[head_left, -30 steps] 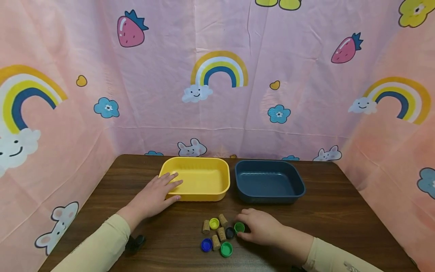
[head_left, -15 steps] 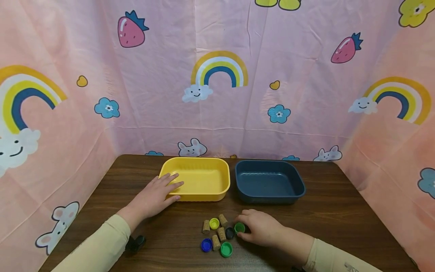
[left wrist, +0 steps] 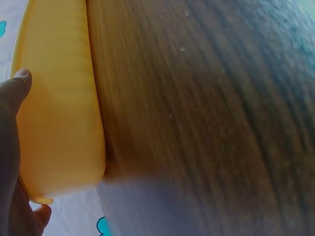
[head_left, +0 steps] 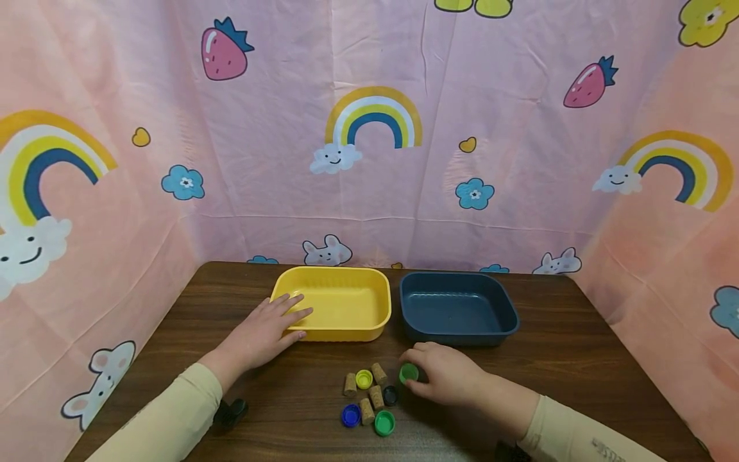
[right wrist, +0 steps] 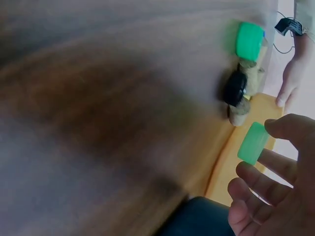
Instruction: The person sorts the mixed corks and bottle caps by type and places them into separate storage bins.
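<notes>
My right hand (head_left: 447, 375) pinches a green bottle cap (head_left: 408, 373) between thumb and fingers. In the right wrist view this cap (right wrist: 253, 143) is tilted and clear of the tabletop. My left hand (head_left: 260, 330) rests over the left front corner of a yellow bin (head_left: 346, 335), its fingers spread across the rim and its thumb by the front wall. Left of my right hand lies a loose group: a black cap (head_left: 390, 396), a yellow cap (head_left: 364, 379), a blue cap (head_left: 350, 416), another green cap (head_left: 384, 423) and several corks (head_left: 376, 398).
A dark blue bin (head_left: 458, 339) stands right of the yellow one, just beyond my right hand; no contents show in either bin. The brown wooden table (head_left: 554, 359) is enclosed by a patterned pink cloth (head_left: 381, 192) at the back and sides.
My right hand has lifted the green cap slightly and moved it away from the black cap, toward the bins. My left hand stays at the yellow bin.
</notes>
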Available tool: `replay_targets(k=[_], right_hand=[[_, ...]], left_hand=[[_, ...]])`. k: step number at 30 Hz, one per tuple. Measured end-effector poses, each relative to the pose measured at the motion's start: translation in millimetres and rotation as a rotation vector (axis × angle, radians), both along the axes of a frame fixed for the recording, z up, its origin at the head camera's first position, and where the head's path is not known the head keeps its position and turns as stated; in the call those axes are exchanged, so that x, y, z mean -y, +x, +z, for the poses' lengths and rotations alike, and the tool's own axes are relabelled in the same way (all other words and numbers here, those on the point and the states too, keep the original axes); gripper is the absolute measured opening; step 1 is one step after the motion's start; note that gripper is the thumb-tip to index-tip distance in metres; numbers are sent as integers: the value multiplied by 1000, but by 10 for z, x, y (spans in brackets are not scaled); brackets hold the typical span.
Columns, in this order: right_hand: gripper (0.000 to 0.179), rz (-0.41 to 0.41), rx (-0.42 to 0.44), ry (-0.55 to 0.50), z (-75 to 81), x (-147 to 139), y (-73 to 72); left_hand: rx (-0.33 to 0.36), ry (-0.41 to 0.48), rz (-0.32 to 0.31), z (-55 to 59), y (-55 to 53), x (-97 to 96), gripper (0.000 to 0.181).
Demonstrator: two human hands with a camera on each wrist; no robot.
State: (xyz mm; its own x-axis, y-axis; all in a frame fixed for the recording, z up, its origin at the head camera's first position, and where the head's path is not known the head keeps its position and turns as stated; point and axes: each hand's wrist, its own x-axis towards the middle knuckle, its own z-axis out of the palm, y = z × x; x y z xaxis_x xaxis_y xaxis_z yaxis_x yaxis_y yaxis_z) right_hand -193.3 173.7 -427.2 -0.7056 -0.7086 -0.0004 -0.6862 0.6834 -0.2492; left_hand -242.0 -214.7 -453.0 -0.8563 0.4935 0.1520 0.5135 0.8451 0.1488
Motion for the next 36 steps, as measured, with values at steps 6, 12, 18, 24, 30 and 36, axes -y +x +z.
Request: replay_targets(k=[6, 12, 18, 24, 30, 36], right_hand=[[28, 12, -53, -32, 131, 16, -51], [29, -11, -18, -26, 274, 118, -158], [25, -87, 107, -73, 440, 223, -384], [27, -160, 258, -156, 574, 325, -634], [27, -198, 346, -189, 634, 447, -772], [27, -195, 388, -225, 619, 583, -850]], left_hand=[[-9, 5, -5, -5, -4, -1, 55], [-3, -12, 0, -1, 7, 22, 57], [-7, 5, -8, 8, 19, 19, 56], [-11, -3, -8, 1, 14, 12, 55], [0, -2, -5, 19, 24, 13, 55], [3, -15, -1, 14, 20, 14, 57]])
